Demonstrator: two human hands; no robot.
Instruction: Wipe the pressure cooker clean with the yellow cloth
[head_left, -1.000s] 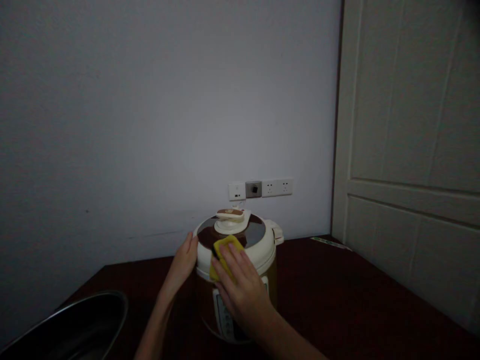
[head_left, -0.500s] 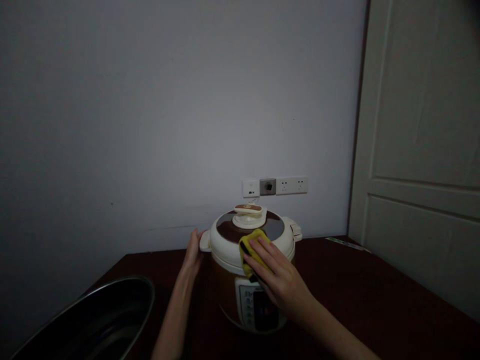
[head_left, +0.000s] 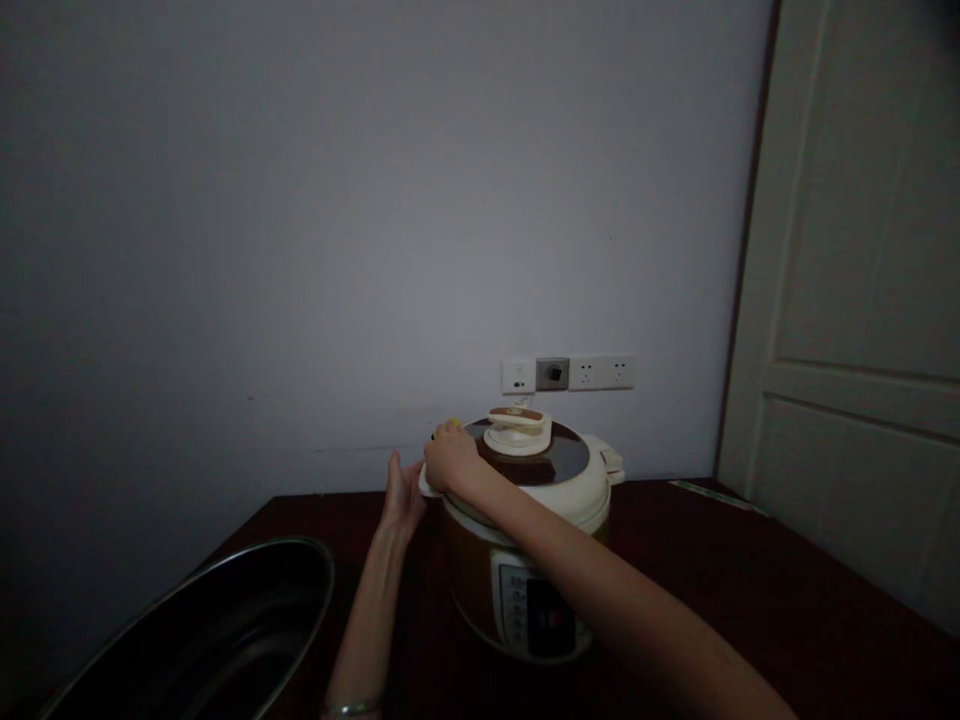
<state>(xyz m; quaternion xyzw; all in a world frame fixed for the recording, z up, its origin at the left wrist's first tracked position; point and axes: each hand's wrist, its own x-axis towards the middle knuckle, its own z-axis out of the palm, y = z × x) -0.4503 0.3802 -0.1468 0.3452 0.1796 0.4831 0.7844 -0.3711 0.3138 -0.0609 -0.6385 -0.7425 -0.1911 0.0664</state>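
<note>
A white and brown electric pressure cooker (head_left: pixel 555 500) with a dark glossy lid top stands on the dark red table. My right hand (head_left: pixel 450 458) reaches across its front to the left edge of the lid, closed on a yellow cloth (head_left: pixel 454 423). Only a small bit of the cloth shows past the fingers. Beside the cooker's left side handle (head_left: pixel 428 487) is my left hand (head_left: pixel 405 492), open, palm toward the cooker and thumb pointing up. Its fingertips reach the handle and are partly hidden there.
A large dark metal basin (head_left: pixel 217 620) with a shiny rim is at the lower left. Wall sockets (head_left: pixel 600 372) sit behind the cooker, above the table (head_left: pixel 697 570). A flat patterned strip (head_left: pixel 716 495) lies at the back right, near a pale door (head_left: pixel 855 400).
My right hand has moved with the cloth from the cooker's front rim to the left edge of the lid. My left thumb now stands away from the handle. The view has shifted slightly left.
</note>
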